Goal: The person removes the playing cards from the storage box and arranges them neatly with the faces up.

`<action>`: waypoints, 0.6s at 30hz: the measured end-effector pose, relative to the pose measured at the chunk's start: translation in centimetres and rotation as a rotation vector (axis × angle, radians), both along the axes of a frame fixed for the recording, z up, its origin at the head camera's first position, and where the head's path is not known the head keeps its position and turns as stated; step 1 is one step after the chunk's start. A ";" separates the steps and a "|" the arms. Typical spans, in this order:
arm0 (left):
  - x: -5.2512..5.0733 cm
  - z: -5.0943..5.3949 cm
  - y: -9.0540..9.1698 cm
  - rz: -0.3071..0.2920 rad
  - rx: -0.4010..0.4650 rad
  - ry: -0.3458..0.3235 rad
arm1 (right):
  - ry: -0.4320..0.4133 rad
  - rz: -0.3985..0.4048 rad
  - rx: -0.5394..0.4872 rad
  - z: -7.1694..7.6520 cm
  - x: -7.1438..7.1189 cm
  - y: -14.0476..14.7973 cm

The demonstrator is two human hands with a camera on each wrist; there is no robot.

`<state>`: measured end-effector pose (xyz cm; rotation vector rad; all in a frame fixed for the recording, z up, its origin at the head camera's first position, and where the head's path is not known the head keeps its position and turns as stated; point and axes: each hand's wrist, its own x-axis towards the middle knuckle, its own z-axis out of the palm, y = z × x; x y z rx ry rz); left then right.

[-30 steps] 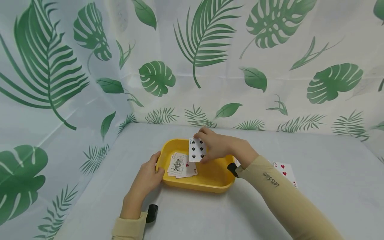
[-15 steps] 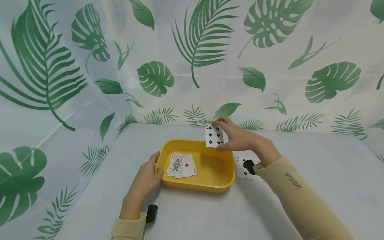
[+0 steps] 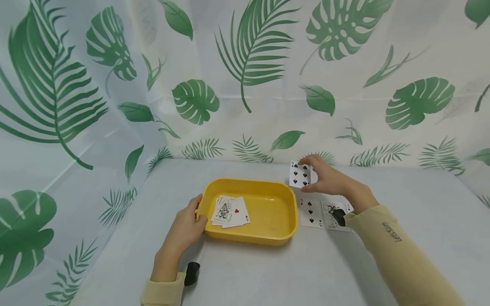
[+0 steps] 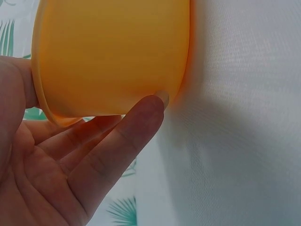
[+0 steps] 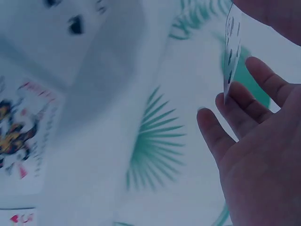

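The right hand (image 3: 331, 180) pinches a six of spades (image 3: 300, 175) between thumb and fingers, upright above the table behind the tray's right corner. In the right wrist view the card (image 5: 232, 52) appears nearly edge-on, held by the hand (image 5: 263, 141). The left hand (image 3: 185, 225) grips the left end of the yellow tray (image 3: 249, 238); in the left wrist view the fingers of that hand (image 4: 84, 155) lie against the tray wall (image 4: 113, 56). Several cards, with a joker (image 3: 224, 210) on top and an ace of hearts (image 3: 239, 212) beside it, lie in the tray's left part.
Right of the tray, a three of spades (image 3: 311, 213) and a joker (image 3: 332, 212) lie face up on the white table, partly beneath the right wrist. A red-suited card (image 5: 19, 217) shows in the right wrist view. A leaf-patterned curtain (image 3: 260, 106) stands behind.
The right hand has carried the six of spades from above the tray to the right, past its rim, uncovering cards on the table. The left hand keeps its grip on the tray.
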<state>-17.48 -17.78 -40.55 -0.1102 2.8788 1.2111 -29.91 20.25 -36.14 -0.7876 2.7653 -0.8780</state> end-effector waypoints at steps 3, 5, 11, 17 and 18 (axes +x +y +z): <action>0.0 0.0 -0.1 0.004 -0.003 -0.004 | 0.008 -0.004 0.015 -1.1 -0.5 0.7; -0.1 -0.1 -0.2 0.009 -0.005 -0.004 | 0.000 -0.008 0.033 -1.8 -0.8 1.0; -0.3 -0.3 -0.2 0.011 0.005 -0.003 | -0.052 -0.054 0.092 -3.5 -1.8 1.9; -0.2 -0.2 0.0 0.008 0.005 -0.008 | -0.100 -0.089 0.133 -4.4 -2.3 2.4; -0.2 -0.2 0.0 0.007 0.003 -0.007 | -0.108 -0.087 0.134 -4.5 -2.4 2.4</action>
